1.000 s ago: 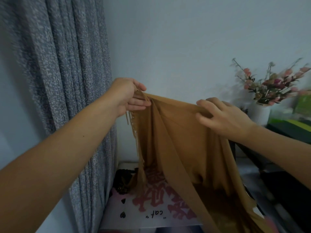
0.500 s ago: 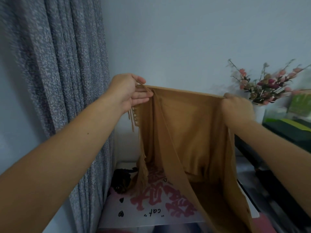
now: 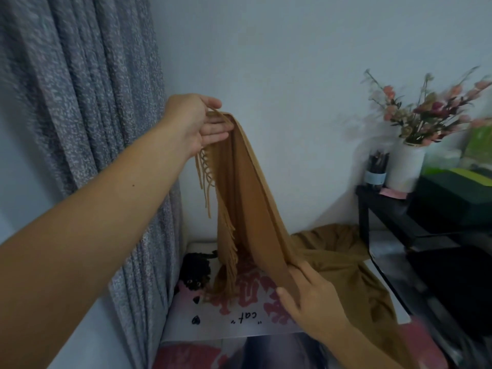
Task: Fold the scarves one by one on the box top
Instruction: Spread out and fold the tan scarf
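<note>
The right hand (image 3: 314,299) has dropped from the top edge and now pinches the tan scarf (image 3: 247,187) low, just above the box top (image 3: 234,326); 0.5 s ago both hands stretched that edge wide. The left hand (image 3: 198,123) still holds the fringed corner high, its grip loose, fingers nearly straight. Judging by this, 1 lengthwise fold is forming, with the scarf's tail heaped on the box top.

Your left arm reaches far out and up. Your left hand (image 3: 198,122) is held high, thumb on top and fingers flat underneath, pinching the tan scarf (image 3: 247,198). Your right arm comes in low from the near right. Your right hand (image 3: 310,299) holds the scarf low down, with its fingers spread along the cloth.
</note>
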